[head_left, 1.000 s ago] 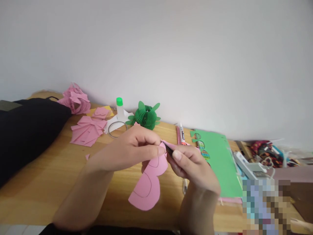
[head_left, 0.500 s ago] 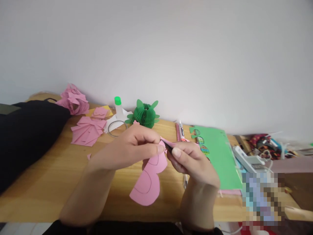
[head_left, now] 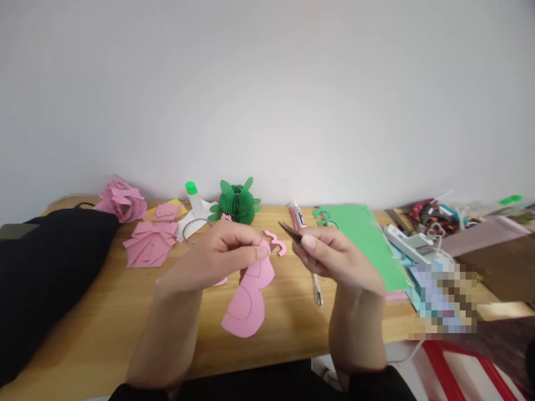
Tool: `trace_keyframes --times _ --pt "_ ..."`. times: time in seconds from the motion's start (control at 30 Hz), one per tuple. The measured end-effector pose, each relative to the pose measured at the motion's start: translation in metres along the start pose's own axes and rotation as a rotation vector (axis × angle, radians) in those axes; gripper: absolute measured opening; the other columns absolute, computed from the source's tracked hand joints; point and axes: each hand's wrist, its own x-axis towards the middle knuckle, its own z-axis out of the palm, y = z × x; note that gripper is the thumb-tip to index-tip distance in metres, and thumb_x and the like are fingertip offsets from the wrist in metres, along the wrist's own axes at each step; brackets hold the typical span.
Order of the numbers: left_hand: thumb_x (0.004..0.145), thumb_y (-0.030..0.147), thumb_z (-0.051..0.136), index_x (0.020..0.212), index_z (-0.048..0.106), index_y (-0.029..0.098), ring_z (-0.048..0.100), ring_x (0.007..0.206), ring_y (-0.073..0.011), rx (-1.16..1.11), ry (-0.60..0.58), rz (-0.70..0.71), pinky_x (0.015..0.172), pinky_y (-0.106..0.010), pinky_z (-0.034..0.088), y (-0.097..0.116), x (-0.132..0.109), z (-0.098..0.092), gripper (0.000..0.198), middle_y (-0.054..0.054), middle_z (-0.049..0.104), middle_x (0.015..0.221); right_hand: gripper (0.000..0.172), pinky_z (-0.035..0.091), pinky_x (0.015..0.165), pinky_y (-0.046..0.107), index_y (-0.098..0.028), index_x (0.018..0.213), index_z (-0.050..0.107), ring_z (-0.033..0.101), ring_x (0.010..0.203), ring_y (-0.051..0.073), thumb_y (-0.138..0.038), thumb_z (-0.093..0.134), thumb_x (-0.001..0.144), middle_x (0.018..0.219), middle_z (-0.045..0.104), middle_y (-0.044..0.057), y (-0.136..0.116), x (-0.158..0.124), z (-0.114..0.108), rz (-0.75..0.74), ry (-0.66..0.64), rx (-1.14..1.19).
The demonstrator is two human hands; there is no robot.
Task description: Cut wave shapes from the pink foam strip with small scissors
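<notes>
Across the worktop [head_left: 288,323], bare wood extends beneath both hands to the near edge. Black fabric [head_left: 62,262] bounds the left side; a green sheet [head_left: 359,239] lies beyond the right hand [head_left: 338,256]. That hand is clamped on a dark pointed tool, fingers wrapped and thumb pressed on top. The left hand [head_left: 221,256] has thumb and fingers pinched together on a pink scalloped strip [head_left: 246,309] (curved lines are drawn on it), which hangs diagonally below the grip. The dark pointed tool [head_left: 289,233] is clear of the strip, with open room between the hands. A wavy pink piece [head_left: 282,248] shows in that gap.
</notes>
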Motion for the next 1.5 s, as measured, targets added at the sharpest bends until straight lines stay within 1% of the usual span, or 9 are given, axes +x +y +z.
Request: trace_keyframes --times 0.13,0.23,0.33,0.53,0.77,1.07,1.2,1.37,1.5 --pt "0.082 0.028 0.06 0.052 0.064 0.019 0.05 0.046 -0.0111 -0.039 0.106 -0.026 0.045 -0.023 0.037 0.001 0.0 0.003 0.032 0.0 0.057 0.049 0.049 0.012 0.037 0.023 -0.02 0.067 0.049 0.016 0.04 0.007 -0.063 0.045 0.09 0.046 0.025 -0.011 0.01 -0.012 -0.006 0.085 0.287 -0.073" --pt "0.077 0.023 0.064 0.049 0.063 0.017 0.054 0.048 -0.0116 -0.136 0.354 -0.054 0.047 -0.022 0.042 -0.003 0.001 0.005 0.028 0.0 0.059 0.049 0.055 0.018 0.038 0.023 -0.021 0.075 0.048 0.018 0.038 0.008 -0.066 0.022 0.093 0.048 0.025 -0.01 0.038 -0.015 -0.007 0.252 0.474 -0.376" --pt "0.074 0.019 0.064 0.052 0.064 0.015 0.054 0.048 -0.0102 -0.166 0.533 -0.104 0.047 -0.021 0.044 -0.008 -0.001 0.007 0.022 0.0 0.059 0.05 0.05 0.029 0.044 0.024 -0.016 0.079 0.057 0.036 0.044 0.01 -0.062 0.04 0.089 0.054 0.041 -0.006 0.076 -0.017 0.0 0.333 0.432 -0.496" --pt "0.071 0.014 0.063 0.055 0.065 0.013 0.053 0.044 -0.0089 -0.169 0.602 -0.205 0.044 -0.019 0.043 -0.019 -0.011 0.012 0.015 0.002 0.058 0.048 0.028 0.047 0.069 0.033 -0.012 0.102 0.069 0.064 0.078 0.023 -0.029 0.072 0.079 0.084 0.069 0.007 0.128 -0.016 0.025 0.496 0.28 -0.791" --pt "0.065 0.01 0.067 0.058 0.069 0.013 0.054 0.045 -0.0104 -0.174 0.619 -0.257 0.043 -0.02 0.046 -0.024 -0.014 0.022 0.008 0.001 0.063 0.05 0.029 0.055 0.086 0.045 -0.016 0.117 0.062 0.064 0.102 0.024 -0.032 0.061 0.094 0.119 0.063 0.009 0.129 -0.013 0.022 0.578 0.069 -0.957" --pt "0.065 0.011 0.067 0.054 0.067 0.015 0.052 0.045 -0.011 -0.139 0.596 -0.253 0.044 -0.022 0.046 -0.017 -0.002 0.037 0.011 0.001 0.06 0.047 0.021 0.056 0.077 0.039 -0.013 0.102 0.066 0.067 0.087 0.02 -0.03 0.065 0.091 0.101 0.069 0.006 0.128 -0.025 0.012 0.551 0.042 -0.785" --pt "0.063 0.012 0.068 0.054 0.068 0.015 0.053 0.048 -0.0118 -0.115 0.677 -0.297 0.045 -0.022 0.046 -0.019 -0.002 0.03 0.01 0.001 0.06 0.047 0.018 0.054 0.071 0.03 -0.012 0.084 0.07 0.066 0.077 0.017 -0.029 0.074 0.082 0.078 0.068 0.0 0.119 -0.048 -0.025 0.525 0.297 -0.66" --pt "0.065 0.011 0.067 0.059 0.069 0.015 0.054 0.047 -0.0107 -0.171 0.726 -0.273 0.046 -0.021 0.045 -0.025 0.002 0.024 0.008 0.002 0.061 0.048 0.031 0.057 0.08 0.042 -0.015 0.12 0.06 0.065 0.096 0.023 -0.033 0.059 0.095 0.117 0.064 0.009 0.125 -0.065 -0.074 0.626 0.804 -0.582" --pt "0.067 0.016 0.068 0.062 0.07 0.015 0.054 0.046 -0.0113 -0.175 0.699 -0.249 0.046 -0.023 0.044 -0.031 0.011 0.027 0.006 0.001 0.061 0.048 0.032 0.056 0.083 0.044 -0.016 0.122 0.059 0.064 0.101 0.025 -0.031 0.061 0.093 0.122 0.062 0.01 0.139 -0.06 -0.09 0.673 0.982 -0.508"
